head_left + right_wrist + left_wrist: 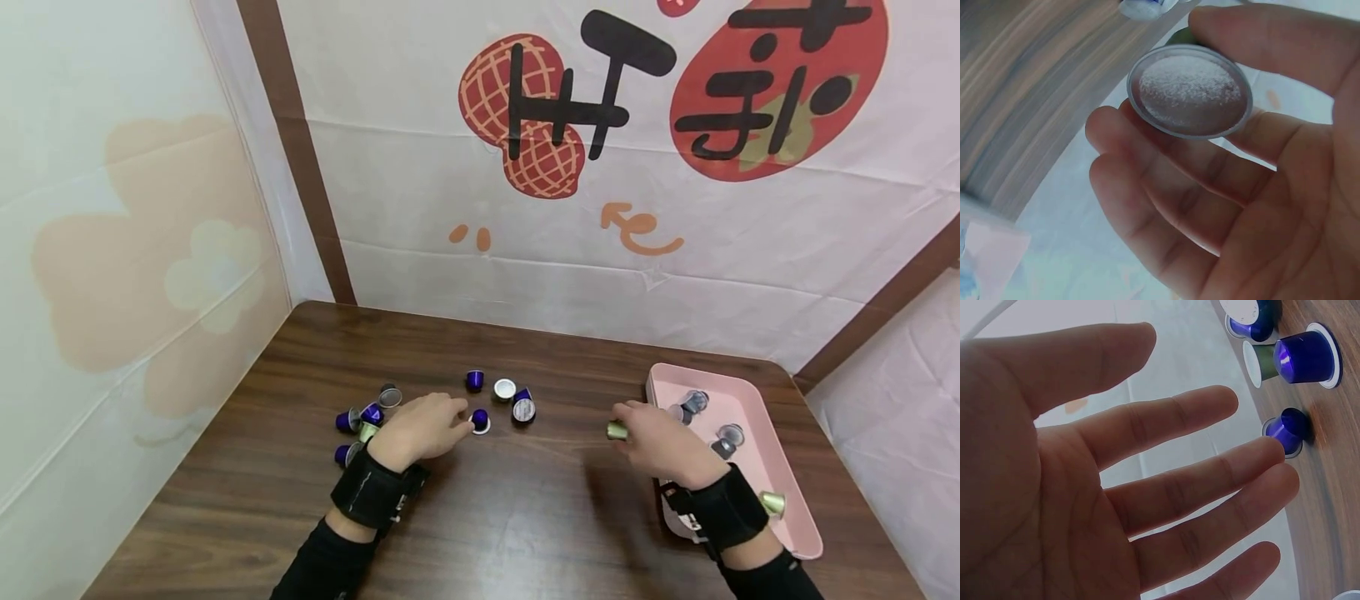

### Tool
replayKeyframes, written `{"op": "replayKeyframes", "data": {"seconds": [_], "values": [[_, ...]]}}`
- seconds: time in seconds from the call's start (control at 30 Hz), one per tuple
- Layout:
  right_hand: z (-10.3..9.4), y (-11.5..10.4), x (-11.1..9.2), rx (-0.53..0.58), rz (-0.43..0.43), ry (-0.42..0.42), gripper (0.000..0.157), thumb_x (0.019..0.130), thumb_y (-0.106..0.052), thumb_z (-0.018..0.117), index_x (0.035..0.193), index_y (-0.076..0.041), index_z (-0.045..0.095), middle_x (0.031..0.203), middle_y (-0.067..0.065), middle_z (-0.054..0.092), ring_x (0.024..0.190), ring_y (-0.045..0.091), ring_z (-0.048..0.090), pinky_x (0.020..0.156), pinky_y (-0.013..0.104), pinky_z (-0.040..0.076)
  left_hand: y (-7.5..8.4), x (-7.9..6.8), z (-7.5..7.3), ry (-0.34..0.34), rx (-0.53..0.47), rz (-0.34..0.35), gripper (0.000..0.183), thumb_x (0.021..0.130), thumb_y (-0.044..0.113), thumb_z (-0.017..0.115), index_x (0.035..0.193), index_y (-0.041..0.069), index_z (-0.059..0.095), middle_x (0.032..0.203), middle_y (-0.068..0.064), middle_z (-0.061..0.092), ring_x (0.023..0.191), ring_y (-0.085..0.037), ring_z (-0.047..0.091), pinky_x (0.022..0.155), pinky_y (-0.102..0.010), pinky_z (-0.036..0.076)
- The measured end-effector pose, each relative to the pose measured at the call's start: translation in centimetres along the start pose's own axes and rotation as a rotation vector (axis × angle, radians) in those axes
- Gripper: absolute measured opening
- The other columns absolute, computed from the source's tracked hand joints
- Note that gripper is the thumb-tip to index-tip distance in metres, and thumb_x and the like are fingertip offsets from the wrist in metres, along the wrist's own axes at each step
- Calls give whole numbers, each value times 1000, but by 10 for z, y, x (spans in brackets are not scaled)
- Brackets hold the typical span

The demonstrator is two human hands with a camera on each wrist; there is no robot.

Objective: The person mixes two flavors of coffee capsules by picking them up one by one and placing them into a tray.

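My left hand (pixel 426 429) is over the table beside a blue coffee capsule (pixel 479 417) that stands on its white rim. In the left wrist view the fingers are spread and hold nothing, and a blue capsule (pixel 1304 357) shows beyond them. My right hand (pixel 663 442) pinches a green coffee capsule (pixel 617 431) above the table, by the left edge of the pink tray (pixel 783 446). Its silvery lid (pixel 1190 94) faces the camera in the right wrist view. Behind the left hand's capsule are another blue capsule (pixel 475 381) and one with a white lid (pixel 504 389).
Several capsules, blue, green and dark, form a cluster (pixel 347 421) left of my left hand. The tray holds grey capsules (pixel 696 402) and a green capsule (pixel 772 502); my right forearm covers part of it. A printed cloth (pixel 525 275) hangs behind the wooden table (pixel 525 517).
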State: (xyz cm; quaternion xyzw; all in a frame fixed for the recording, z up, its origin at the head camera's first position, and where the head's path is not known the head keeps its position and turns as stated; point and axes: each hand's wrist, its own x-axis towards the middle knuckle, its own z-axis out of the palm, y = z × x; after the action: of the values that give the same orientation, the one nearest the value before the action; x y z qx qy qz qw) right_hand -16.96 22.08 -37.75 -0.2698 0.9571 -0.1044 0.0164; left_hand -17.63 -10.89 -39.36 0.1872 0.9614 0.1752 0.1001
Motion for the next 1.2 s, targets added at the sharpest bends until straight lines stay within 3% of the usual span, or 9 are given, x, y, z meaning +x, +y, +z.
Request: {"op": "replayKeyframes", "data": {"seconds": [0.17,0.43,0.7,0.97,1.2], "values": [[-8,26,-7,12,50,-37,17,82,-5,68,97,-4,61,76,-3,52,64,9,47,58,29,41,-1,1,0,6,-1,-11,18,95,29,58,96,12,64,85,0,58,70,-14,50,65,-34,43],[-17,55,-25,-42,100,-60,12,79,-5,67,85,-9,58,70,-4,46,62,12,43,57,31,39,-4,1,1,27,7,9,17,95,28,58,96,12,64,85,-1,58,76,-16,54,68,-36,45],[-16,85,-41,-51,151,-96,12,78,-6,69,84,-5,58,68,-3,49,61,14,45,56,33,39,-2,1,1,21,-6,19,16,95,28,59,87,14,60,75,2,52,66,-14,48,60,-33,41],[-6,94,-46,-52,170,-142,12,79,-9,68,85,-4,58,69,-3,51,63,15,46,58,34,40,-3,0,0,18,0,5,16,94,28,59,92,13,63,80,1,55,68,-13,49,63,-33,42],[-9,95,-45,-63,208,-159,20,79,-9,70,92,3,61,76,10,61,70,24,59,64,43,48,-3,0,-1,19,-5,14,17,95,28,58,94,12,64,83,0,57,70,-14,50,65,-34,43]]}}
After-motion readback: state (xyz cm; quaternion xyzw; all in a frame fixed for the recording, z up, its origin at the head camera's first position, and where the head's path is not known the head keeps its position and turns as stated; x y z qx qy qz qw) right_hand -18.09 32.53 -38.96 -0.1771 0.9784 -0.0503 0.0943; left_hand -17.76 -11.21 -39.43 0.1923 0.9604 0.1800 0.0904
